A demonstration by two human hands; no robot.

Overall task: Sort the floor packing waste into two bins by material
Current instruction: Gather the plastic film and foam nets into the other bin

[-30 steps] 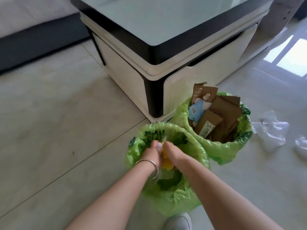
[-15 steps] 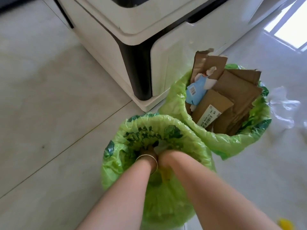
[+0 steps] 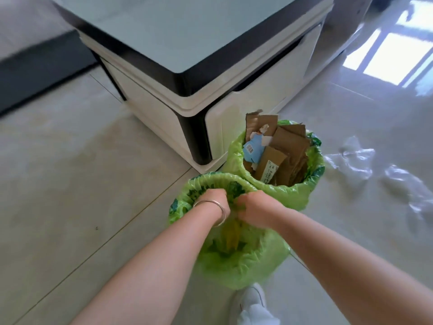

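Two bins lined with green bags stand on the tiled floor by a table corner. The far bin [image 3: 284,195] is stuffed with brown cardboard pieces [image 3: 288,151] and a blue label scrap. My left hand [image 3: 212,198], with a silver bangle on the wrist, and my right hand [image 3: 256,207] are both in the mouth of the near bin [image 3: 206,178]. Their fingers curl down round yellow packing waste [image 3: 230,234], which shows through the liner below them. The fingertips are hidden inside the bin.
Clear plastic wrap pieces [image 3: 353,158] [image 3: 408,192] lie on the floor right of the bins. A white and black low table [image 3: 187,48] stands just behind them. My white shoe [image 3: 253,301] is below the near bin. A dark sofa base [image 3: 35,66] runs at far left.
My hands went deep into the near bin with the yellow waste, then rose back to its mouth. The view dipped down and has lifted again.
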